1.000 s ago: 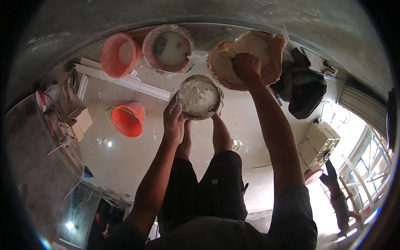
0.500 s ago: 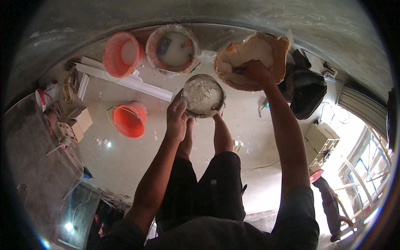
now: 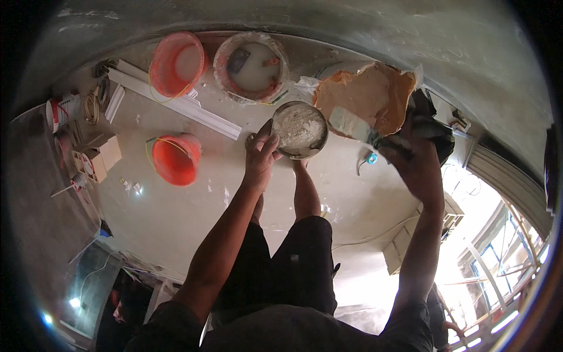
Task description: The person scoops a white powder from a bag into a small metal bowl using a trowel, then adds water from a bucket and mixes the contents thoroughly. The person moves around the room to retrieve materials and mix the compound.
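My left hand [image 3: 261,159] is closed on the rim of a round metal bowl [image 3: 312,151], its thumb on the near left side. A heap of pale, lumpy powder [image 3: 298,127] sits in the bowl. My right hand [image 3: 417,166], smeared by motion, grips the dark handle of a putty knife [image 3: 350,125]. Its wide, powder-dusted blade points left, just right of the bowl and over the near edge of an open paper sack [image 3: 394,111]. The sack's torn brown rim stands beyond both hands. Some fingers of my right hand are hidden.
Beyond the bowl stand a crusted bucket [image 3: 220,75] of cloudy liquid and a red bucket [image 3: 161,69]. Another red bucket [image 3: 190,146] is farther left. White moulding strips [image 3: 182,108] lie between them. A black plastic bag [image 3: 444,139] lies right of the sack. Another person [image 3: 437,320] shows at lower right.
My right hand has come out of the sack and moved right and nearer, bringing the putty knife into sight. The bowl in my left hand has shifted slightly right; the whole view has shifted too.
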A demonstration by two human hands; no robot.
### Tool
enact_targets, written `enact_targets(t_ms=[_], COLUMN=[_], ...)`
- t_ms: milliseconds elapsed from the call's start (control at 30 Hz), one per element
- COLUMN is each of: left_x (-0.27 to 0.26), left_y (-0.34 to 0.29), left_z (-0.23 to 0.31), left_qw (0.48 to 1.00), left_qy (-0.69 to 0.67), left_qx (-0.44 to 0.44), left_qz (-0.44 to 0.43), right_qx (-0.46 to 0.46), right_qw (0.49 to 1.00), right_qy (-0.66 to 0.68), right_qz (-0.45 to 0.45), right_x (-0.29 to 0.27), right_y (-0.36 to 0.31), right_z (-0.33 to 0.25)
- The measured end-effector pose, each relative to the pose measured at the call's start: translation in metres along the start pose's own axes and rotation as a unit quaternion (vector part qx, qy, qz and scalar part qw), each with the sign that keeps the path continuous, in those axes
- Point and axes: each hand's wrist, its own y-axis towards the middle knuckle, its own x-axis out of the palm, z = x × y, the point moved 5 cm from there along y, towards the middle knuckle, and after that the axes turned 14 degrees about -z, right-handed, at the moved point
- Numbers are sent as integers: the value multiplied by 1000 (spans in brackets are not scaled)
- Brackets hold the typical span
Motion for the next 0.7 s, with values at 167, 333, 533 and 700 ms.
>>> enact_targets(t_ms=[167,333,533,700], left_x=[3,-12,-57,-112], left_y=[4,1,-6,-10], left_z=[-8,-3,7,20], left_qw=[1000,999,999,996], left_qy=[12,28,-20,-39], left_qx=[-5,8,32,63], left_qz=[4,13,33,52], right_qx=[-24,-24,-79,-166], right_qw=[980,958,961,975], right_qy=[-190,-285,-265,-144], right_qz=[52,36,6,-40], right_x=[33,104,155,175], right_y=[-10,13,38,69], right_z=[-59,-81,-114,-134])
